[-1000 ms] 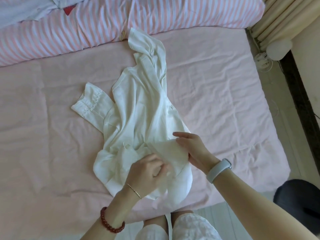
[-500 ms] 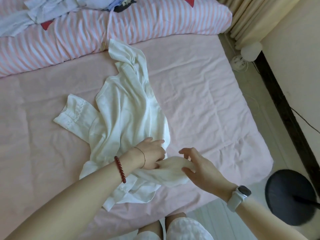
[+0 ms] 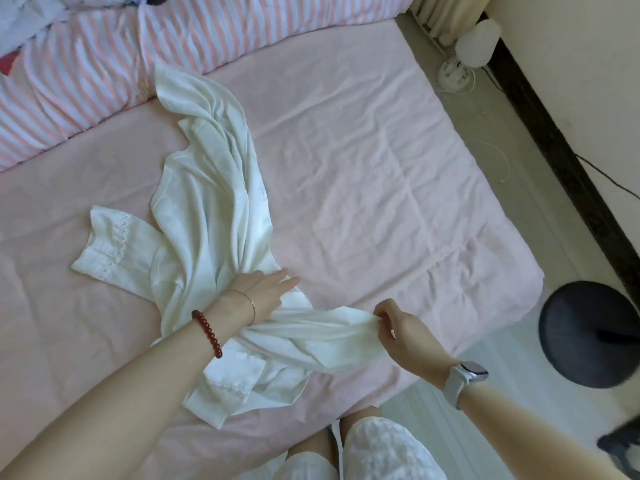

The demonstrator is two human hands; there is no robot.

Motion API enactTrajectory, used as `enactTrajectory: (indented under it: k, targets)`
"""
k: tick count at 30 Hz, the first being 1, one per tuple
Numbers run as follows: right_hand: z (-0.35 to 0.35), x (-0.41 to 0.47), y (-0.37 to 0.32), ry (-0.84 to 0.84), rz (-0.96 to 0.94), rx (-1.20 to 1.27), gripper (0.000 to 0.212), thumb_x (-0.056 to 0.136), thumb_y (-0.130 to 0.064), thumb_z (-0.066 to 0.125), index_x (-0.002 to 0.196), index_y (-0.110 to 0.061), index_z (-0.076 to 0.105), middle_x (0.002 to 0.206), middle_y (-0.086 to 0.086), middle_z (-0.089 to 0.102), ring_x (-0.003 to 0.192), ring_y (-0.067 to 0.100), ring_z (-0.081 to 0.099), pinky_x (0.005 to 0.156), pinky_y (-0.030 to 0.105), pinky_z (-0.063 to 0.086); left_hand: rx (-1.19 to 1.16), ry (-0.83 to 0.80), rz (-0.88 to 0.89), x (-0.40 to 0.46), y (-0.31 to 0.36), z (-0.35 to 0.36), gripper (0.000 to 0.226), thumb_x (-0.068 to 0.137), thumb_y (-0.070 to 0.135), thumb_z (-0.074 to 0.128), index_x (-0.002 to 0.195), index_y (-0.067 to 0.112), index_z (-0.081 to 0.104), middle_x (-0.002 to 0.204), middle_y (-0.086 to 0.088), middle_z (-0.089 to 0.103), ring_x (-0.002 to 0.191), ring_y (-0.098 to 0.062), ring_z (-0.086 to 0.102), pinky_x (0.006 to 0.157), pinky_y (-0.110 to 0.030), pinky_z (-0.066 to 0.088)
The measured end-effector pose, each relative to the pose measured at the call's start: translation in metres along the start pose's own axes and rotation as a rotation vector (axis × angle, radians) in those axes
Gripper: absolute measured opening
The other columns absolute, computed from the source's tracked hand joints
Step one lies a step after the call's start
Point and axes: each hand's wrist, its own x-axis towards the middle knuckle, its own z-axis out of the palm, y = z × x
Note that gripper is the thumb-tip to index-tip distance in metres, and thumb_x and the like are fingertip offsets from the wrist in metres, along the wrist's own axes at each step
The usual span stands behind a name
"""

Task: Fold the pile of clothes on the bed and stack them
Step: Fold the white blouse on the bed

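- Fingers [image 3: 381, 315] of my right hand [image 3: 405, 332] are pinching the white shirt [image 3: 207, 209] sleeve end.
- Left hand [image 3: 263, 289] — fingers straight — is pressing the shirt flat.
- Shirt is lying crumpled on the pink bed [image 3: 381, 168].

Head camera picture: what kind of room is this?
Most likely a bedroom: a bed with a pink sheet, a pink-and-white striped quilt along its far side, and a white shirt spread out for folding.

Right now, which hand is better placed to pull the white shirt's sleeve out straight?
The right hand, probably: it already pinches the end of the sleeve of the white shirt, toward open pink sheet. The left hand lies flat on the shirt's middle, anchoring it.
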Motion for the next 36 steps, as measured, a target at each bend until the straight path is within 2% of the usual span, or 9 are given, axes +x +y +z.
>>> enactTrajectory:
  k: [2, 5, 9, 11, 13, 19, 26, 31, 36]
  targets:
    - [-0.004, 0.003, -0.003, 0.067, -0.014, 0.097, 0.023, 0.091, -0.005, 0.040, 0.110, -0.017, 0.046, 0.093, -0.003, 0.053, 0.084, 0.020, 0.053, 0.071, 0.028, 0.040, 0.065, -0.055, -0.031, 0.005, 0.002, -0.001, 0.064, 0.093, 0.037, 0.044, 0.146, 0.037, 0.007, 0.155, 0.006, 0.008, 0.125, -0.026, 0.039, 0.091, -0.033, 0.040]
    - [-0.012, 0.011, -0.005, 0.142, -0.090, 0.064, 0.039, 0.090, -0.001, 0.040, 0.127, -0.012, 0.047, 0.105, -0.003, 0.047, 0.085, 0.010, 0.046, 0.072, 0.020, 0.036, 0.093, 0.010, -0.081, 0.008, 0.007, -0.007, 0.051, 0.090, 0.039, 0.050, 0.137, 0.029, 0.034, 0.135, 0.000, 0.039, 0.118, -0.024, 0.043, 0.084, -0.031, 0.040]
    - [-0.050, 0.028, -0.001, 0.328, -0.069, 0.002, 0.034, 0.085, 0.004, 0.046, 0.117, -0.004, 0.058, 0.101, 0.007, 0.049, 0.091, 0.026, 0.053, 0.077, 0.035, 0.045, -0.227, 0.440, -0.237, -0.010, -0.009, -0.030, 0.033, 0.095, 0.042, 0.042, 0.109, 0.021, 0.063, 0.108, -0.001, 0.056, 0.110, -0.020, 0.047, 0.073, -0.030, 0.040]
    - [-0.079, 0.029, -0.014, 0.415, -0.124, -0.032, 0.025, 0.082, 0.004, 0.052, 0.105, -0.002, 0.062, 0.099, 0.010, 0.053, 0.092, 0.028, 0.055, 0.075, 0.029, 0.044, -0.430, 0.733, -0.311, -0.042, -0.021, -0.050, 0.030, 0.093, 0.038, 0.048, 0.095, 0.016, 0.069, 0.095, -0.001, 0.060, 0.101, -0.022, 0.051, 0.065, -0.031, 0.041]
    - [-0.091, 0.036, -0.017, 0.507, -0.133, -0.095, 0.016, 0.080, 0.001, 0.059, 0.095, -0.003, 0.064, 0.095, 0.008, 0.055, 0.087, 0.026, 0.056, 0.070, 0.015, 0.036, -0.519, 0.885, -0.308, -0.053, -0.023, -0.064, 0.024, 0.092, 0.029, 0.053, 0.092, 0.013, 0.071, 0.092, -0.002, 0.063, 0.097, -0.025, 0.052, 0.062, -0.030, 0.042]
    - [-0.147, 0.035, -0.092, 0.728, -0.362, -0.167, 0.015, 0.073, 0.006, 0.065, 0.088, 0.002, 0.064, 0.090, 0.019, 0.058, 0.084, 0.042, 0.055, 0.067, 0.046, 0.049, -0.535, 1.300, -0.285, -0.129, -0.021, -0.119, 0.043, 0.088, 0.027, 0.038, 0.105, 0.003, 0.070, 0.095, -0.007, 0.069, 0.093, -0.034, 0.051, 0.084, -0.023, 0.036]
    - [-0.196, -0.013, -0.186, 0.945, -0.503, -0.102, 0.013, 0.085, -0.007, 0.055, 0.097, -0.003, 0.059, 0.089, 0.016, 0.058, 0.083, 0.037, 0.054, 0.063, 0.031, 0.035, -0.542, 1.711, -0.370, -0.252, -0.007, -0.168, 0.025, 0.084, 0.013, 0.054, 0.099, 0.001, 0.070, 0.080, -0.010, 0.067, 0.079, -0.017, 0.051, 0.070, -0.020, 0.036]
    - [-0.207, -0.091, -0.229, 0.957, -0.617, 0.010, 0.017, 0.095, -0.028, 0.037, 0.106, -0.019, 0.047, 0.087, 0.008, 0.059, 0.075, 0.036, 0.056, 0.064, 0.040, 0.044, -0.341, 1.895, -0.438, -0.345, 0.021, -0.161, 0.028, 0.083, 0.027, 0.056, 0.081, 0.000, 0.066, 0.072, -0.012, 0.061, 0.076, -0.016, 0.044, 0.065, -0.022, 0.032]
    - [-0.204, -0.191, -0.261, 1.170, -0.880, -0.039, 0.018, 0.093, -0.011, 0.049, 0.109, -0.004, 0.054, 0.103, 0.013, 0.055, 0.080, 0.036, 0.056, 0.065, 0.035, 0.039, -0.371, 2.121, -0.356, -0.439, 0.073, -0.128, 0.024, 0.084, 0.023, 0.055, 0.075, 0.001, 0.058, 0.099, -0.014, 0.055, 0.096, -0.017, 0.047, 0.083, -0.014, 0.033]
